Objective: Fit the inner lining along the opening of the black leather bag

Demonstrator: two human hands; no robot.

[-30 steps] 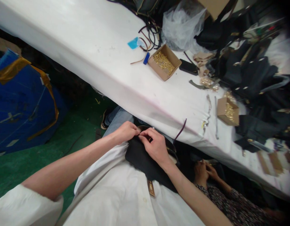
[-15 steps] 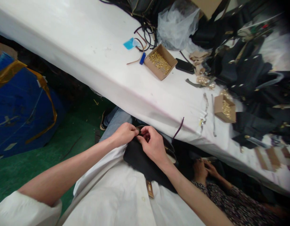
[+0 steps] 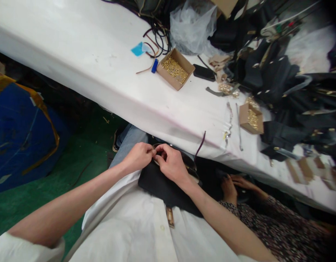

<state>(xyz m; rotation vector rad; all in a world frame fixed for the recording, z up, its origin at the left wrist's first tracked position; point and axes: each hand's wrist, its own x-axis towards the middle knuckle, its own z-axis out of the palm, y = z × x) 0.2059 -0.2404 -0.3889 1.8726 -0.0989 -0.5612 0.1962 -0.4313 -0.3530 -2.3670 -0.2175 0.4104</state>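
A black bag (image 3: 168,189) lies across my lap, with part of a pale-edged opening showing beyond my right wrist. At its far left edge, my left hand (image 3: 139,158) is closed, thumb and fingers pinched together. Close against it, my right hand (image 3: 172,163) bends over the same edge, its thumb and forefinger pressed to the spot where my left fingertips are. Both hands grip the bag there. Any small part between the fingertips is hidden. A thin dark purple strip (image 3: 200,146) sticks up beside the bag, near the table edge.
On the white-covered table (image 3: 124,91) stand a carton of small gold pieces (image 3: 175,71) and a smaller carton (image 3: 251,119). A dark phone-like slab (image 3: 204,72) and black bag pieces (image 3: 266,69) lie beyond. A co-worker's hands (image 3: 233,185) are at right; a blue wrapped bundle (image 3: 18,134) stands left.
The whole view has shifted, so the table things appear further left and slightly higher. My hands stay together at the bag's edge, fingers drawn a little closer. The co-worker's hands have moved slightly.
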